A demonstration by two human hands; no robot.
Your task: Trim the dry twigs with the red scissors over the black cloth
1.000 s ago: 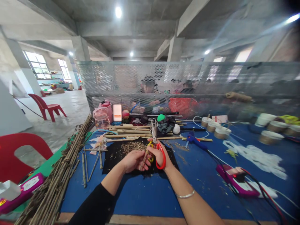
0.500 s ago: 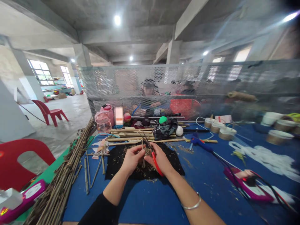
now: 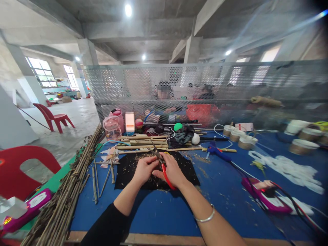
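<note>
My right hand [image 3: 173,169] grips a pair of red-handled scissors [image 3: 167,177], whose dark blades point up and away and stand apart. Close beside the blades, my left hand [image 3: 145,169] has its thumb and fingers pinched together; what lies between them is hidden. Both hands are over a black cloth [image 3: 124,176] strewn with small pale plant scraps. Several cut twigs [image 3: 95,184] lie left of the cloth. Behind it, light-coloured sticks [image 3: 143,142] are laid across the table.
A long bundle of thin branches [image 3: 66,189] runs along the left edge. Right of the cloth lies a blue glue gun [image 3: 217,153], with a purple power strip [image 3: 266,200] farther right. Several white-rimmed cups [image 3: 247,142] and a mesh partition [image 3: 138,82] stand behind.
The scissor blades have swung left toward my left fingers and spread apart. A thin upright stick, earlier between my left fingers, no longer shows. The view has shifted slightly.
</note>
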